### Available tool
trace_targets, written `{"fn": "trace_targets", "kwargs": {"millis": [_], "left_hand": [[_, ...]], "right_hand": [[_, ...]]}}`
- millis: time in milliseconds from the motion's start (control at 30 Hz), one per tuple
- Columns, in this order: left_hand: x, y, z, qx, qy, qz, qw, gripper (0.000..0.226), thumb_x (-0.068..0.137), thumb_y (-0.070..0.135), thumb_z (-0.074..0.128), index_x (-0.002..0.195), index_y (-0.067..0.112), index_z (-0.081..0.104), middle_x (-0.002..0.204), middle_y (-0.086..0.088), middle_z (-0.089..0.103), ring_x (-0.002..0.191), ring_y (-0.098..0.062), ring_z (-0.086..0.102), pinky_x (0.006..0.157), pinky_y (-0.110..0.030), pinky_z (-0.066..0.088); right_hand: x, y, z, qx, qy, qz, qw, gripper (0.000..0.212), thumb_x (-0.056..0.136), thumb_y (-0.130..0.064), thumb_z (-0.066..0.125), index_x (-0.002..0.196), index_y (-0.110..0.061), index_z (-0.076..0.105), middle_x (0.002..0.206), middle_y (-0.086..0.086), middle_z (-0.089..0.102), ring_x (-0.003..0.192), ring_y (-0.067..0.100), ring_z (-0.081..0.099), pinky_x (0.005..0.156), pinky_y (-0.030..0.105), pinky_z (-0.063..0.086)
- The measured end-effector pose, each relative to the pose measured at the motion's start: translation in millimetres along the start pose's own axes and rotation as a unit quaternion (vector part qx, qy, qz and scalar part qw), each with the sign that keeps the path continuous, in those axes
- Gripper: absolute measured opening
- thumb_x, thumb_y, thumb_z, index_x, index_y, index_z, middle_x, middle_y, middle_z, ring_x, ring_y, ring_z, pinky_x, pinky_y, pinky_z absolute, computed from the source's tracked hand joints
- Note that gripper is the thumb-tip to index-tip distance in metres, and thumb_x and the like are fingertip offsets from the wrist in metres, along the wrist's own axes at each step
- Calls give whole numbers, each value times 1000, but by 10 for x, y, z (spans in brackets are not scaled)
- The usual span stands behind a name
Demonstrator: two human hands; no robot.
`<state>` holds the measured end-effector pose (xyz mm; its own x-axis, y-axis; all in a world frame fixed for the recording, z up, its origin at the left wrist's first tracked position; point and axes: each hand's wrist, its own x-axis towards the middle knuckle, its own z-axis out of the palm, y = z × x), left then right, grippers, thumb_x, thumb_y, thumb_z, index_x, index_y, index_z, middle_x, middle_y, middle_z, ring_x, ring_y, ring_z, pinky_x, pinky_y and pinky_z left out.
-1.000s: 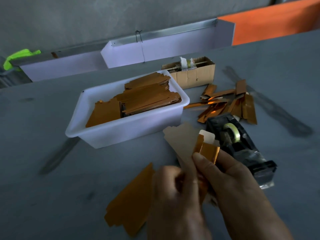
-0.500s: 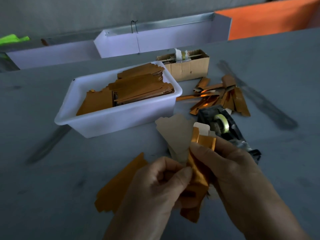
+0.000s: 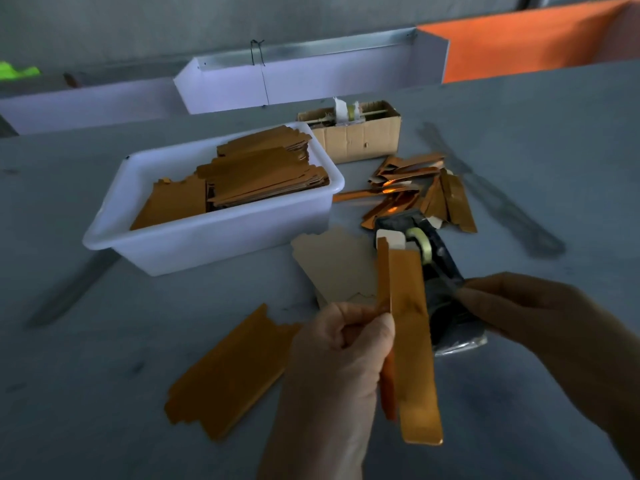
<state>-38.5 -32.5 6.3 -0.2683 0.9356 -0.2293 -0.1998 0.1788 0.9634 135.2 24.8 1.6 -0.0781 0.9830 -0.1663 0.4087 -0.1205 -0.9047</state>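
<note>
Two hands busy here. Our left hand (image 3: pixel 339 355) pinches the folded gold sleeve (image 3: pixel 408 323) by its left edge, up off the table (image 3: pixel 104 393), long axis pointing away from us. Just right of it sits the tape dispenser (image 3: pixel 445 313), with our right hand (image 3: pixel 540 317) at its cutter; can't tell if it's pinching anything. Whatever it pulls has to travel left onto the sleeve, we reckon.

Dim, bluish light; glints on foil strips (image 3: pixel 398 188); soft blur, wide-angle bowing at edges.
</note>
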Motion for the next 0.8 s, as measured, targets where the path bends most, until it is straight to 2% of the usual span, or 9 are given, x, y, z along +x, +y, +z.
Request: {"fn": "trace_targets", "kwargs": {"millis": [67,167,267,400,500,567,633,700,800], "left_hand": [[2,13,69,-14,-6,4,1000,3,63,24,72,63,21,72,54,-2,61,46,-12,54,40,-20,42],[16,0,134,-47,-22,-4,999,14,85,13,71,71,13,69,63,-11,63,54,-23,54,48,-29,44],[45,-24,142,-49,-19,-19,998,14,90,16,63,78,13,71,70,-11,67,61,-24,58,59,-37,45],[33,-58,227,-46,-23,-14,999,20,89,15,64,71,17,71,64,-5,66,55,-14,58,52,-28,46],[3,-88,342,-37,-29,-6,999,14,90,12,63,77,12,68,55,2,63,45,-2,54,43,-13,40],[-5,-91,376,-49,-33,-21,998,11,91,11,62,82,8,67,58,1,65,47,-3,56,44,-13,42],[-4,-91,373,-50,-35,-25,998,11,91,12,62,84,7,68,60,0,66,49,-4,57,46,-13,43],[-6,-105,368,-19,-34,-7,999,10,90,14,62,83,10,68,62,-2,66,53,-6,58,49,-15,45],[-18,-93,369,4,-32,-7,999,10,90,17,63,83,14,68,67,-2,69,58,-9,61,53,-18,49]], "right_hand": [[44,1,9,11,3,4,1000,9,76,-33,70,81,-30,76,80,-2,74,85,20,68,86,45,51],[89,-38,16,36,-18,15,999,11,81,-21,68,76,-15,76,78,5,74,82,23,69,79,36,51],[118,-49,25,37,-20,18,999,12,82,-17,67,75,-11,74,76,10,72,81,27,68,79,39,51],[86,-20,62,75,-10,17,997,12,80,-17,66,75,-8,74,79,12,73,82,30,68,85,46,52],[33,-37,113,160,-15,10,987,21,68,-28,61,72,-13,74,79,11,73,74,22,69,73,36,52],[11,-44,126,219,-19,19,975,21,68,-29,58,68,-15,74,78,11,72,69,18,68,69,30,49],[-2,-32,109,255,-16,20,967,21,72,-27,59,67,-14,74,86,11,72,78,15,68,77,32,47],[-30,-12,94,239,5,14,971,23,69,-33,61,70,-14,74,104,2,71,102,12,64,96,39,43],[-154,-16,91,90,73,-18,993,29,59,-49,63,73,-26,74,121,-16,61,117,9,54,105,46,37]]}}
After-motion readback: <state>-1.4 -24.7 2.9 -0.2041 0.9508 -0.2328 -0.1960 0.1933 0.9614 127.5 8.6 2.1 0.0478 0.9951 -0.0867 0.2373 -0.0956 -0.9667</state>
